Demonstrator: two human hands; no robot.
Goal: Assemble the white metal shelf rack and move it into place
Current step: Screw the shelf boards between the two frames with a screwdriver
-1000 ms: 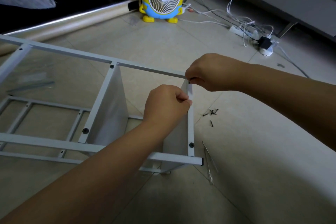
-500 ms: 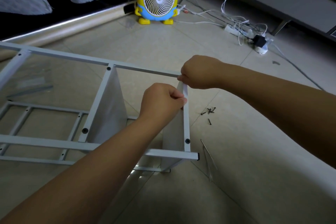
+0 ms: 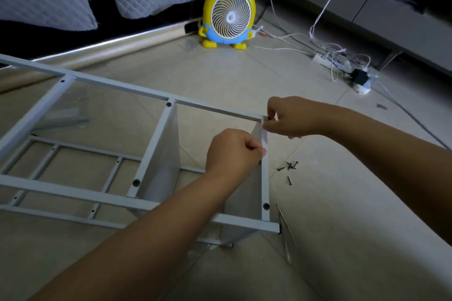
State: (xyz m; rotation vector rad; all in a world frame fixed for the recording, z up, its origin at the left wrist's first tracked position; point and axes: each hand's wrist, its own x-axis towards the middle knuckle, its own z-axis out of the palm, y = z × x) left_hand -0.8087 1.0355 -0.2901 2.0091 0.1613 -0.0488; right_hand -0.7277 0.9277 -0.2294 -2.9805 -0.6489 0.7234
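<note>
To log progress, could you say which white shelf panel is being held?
The end panel: the left hand grips its top edge, the right hand pinches a screw at its corner. The middle panel stands untouched.

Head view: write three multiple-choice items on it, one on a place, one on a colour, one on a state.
1. Where do the loose screws lie?
A. on the floor, right of the rack
B. on a chair
C. in a box
2. What colour is the fan?
A. red
B. yellow and blue
C. green
3. What is the left hand doing?
A. lying flat on the tiles
B. holding a hammer
C. gripping the rack's end

Key:
1 A, they lie scattered on tile beside the rack's end.
2 B, it has a yellow body and a blue base.
3 C, its fingers curl round the end's edge.
</note>
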